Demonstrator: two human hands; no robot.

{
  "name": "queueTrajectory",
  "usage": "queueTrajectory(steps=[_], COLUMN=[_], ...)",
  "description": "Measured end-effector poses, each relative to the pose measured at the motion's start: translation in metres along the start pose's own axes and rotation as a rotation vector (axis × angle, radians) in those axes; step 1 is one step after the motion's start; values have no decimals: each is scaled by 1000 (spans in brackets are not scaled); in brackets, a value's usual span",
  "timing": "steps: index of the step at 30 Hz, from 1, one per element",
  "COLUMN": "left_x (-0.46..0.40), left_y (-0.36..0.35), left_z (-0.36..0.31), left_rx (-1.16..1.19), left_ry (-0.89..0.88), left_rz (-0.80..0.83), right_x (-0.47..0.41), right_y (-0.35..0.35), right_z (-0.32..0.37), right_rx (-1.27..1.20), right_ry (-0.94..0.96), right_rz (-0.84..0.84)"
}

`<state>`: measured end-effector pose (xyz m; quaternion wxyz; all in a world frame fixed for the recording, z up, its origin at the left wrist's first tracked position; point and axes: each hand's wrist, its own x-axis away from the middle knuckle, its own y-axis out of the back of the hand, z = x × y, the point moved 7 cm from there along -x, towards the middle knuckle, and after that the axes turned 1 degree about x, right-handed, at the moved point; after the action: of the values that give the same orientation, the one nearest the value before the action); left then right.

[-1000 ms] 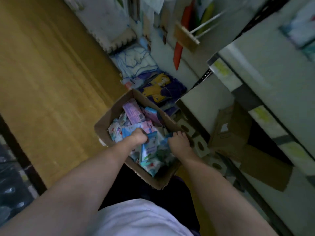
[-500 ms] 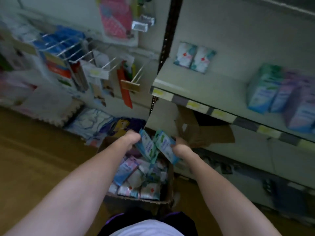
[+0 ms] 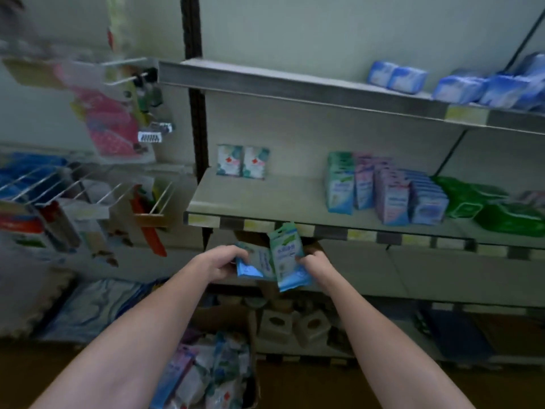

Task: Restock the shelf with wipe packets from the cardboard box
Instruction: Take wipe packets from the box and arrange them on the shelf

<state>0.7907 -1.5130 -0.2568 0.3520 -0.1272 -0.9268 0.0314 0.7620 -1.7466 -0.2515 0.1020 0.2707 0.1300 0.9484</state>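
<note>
Left hand (image 3: 219, 261): fingers gripping blue wipe packet (image 3: 253, 265). Right hand (image 3: 315, 261): fingers gripping teal wipe packet (image 3: 287, 258), just below shelf (image 3: 265, 202) edge. Cardboard box (image 3: 253, 376) of packets underneath, on floor.

Glossy plastic wipe packets (image 3: 287, 256), cardboard box (image 3: 253, 335)

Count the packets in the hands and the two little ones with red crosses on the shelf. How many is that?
Blue-green wipe packets held in the hands: 2, one in the left hand and one in the right hand
Red-cross packets standing at the back of the shelf: 2
Total: 4
</note>
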Motion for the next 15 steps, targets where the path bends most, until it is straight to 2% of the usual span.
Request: queueTrajectory(steps=[4,8,15], left_x=[4,1,-5], left_y=[-48,-90,-157], left_z=[-31,-50,-74], left_rx=[64,164,403], left_ry=[-82,-177,-300], left_rz=[-49,-121,-117], right_x=[-3,-2,10], right_y=[64,117,178], right_z=[13,18,39], right_rx=[-211,-366,-457], right_ry=[45,82,181], right_rz=[-65,-57,17])
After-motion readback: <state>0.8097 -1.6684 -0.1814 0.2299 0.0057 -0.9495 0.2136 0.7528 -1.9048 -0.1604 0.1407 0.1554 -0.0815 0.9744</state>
